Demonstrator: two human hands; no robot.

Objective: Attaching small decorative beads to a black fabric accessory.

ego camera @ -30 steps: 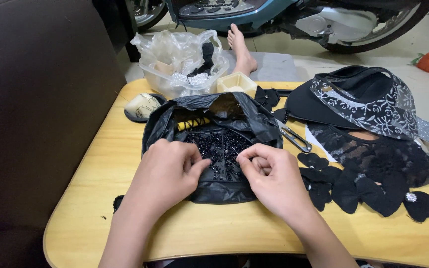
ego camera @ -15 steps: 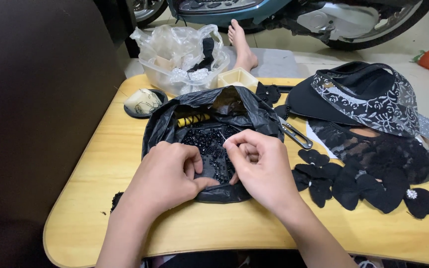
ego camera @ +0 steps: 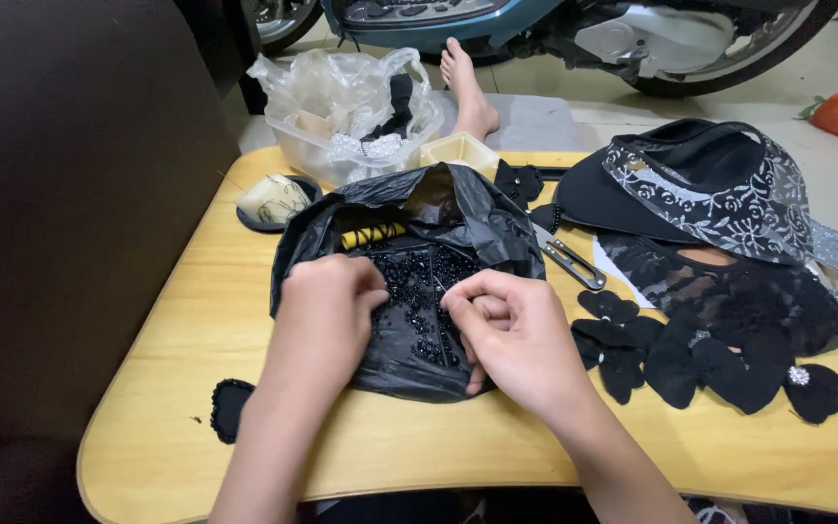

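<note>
Head view, looking down. A black plastic bag (ego camera: 409, 281) lies open at centre frame on the yellow wooden counter (ego camera: 196, 320), with a heap of small black beads (ego camera: 419, 291) showing in its mouth. Left hand (ego camera: 327, 315) rests on the bag's left side, fingers curled under; whether they grip anything, cannot tell. Right hand (ego camera: 516, 330) sits over the beads just right of centre, thumb and forefinger pinched together; anything between them is too small to make out.

Right of the bag: small metal snips (ego camera: 569, 257), then black fabric flowers (ego camera: 700, 354). Upper right, a black visor hat (ego camera: 700, 180) with patterned trim. Upper centre, a clear plastic bag (ego camera: 341, 102) over a tub. Top edge, a bare foot (ego camera: 467, 82) beside a scooter (ego camera: 574, 24).
</note>
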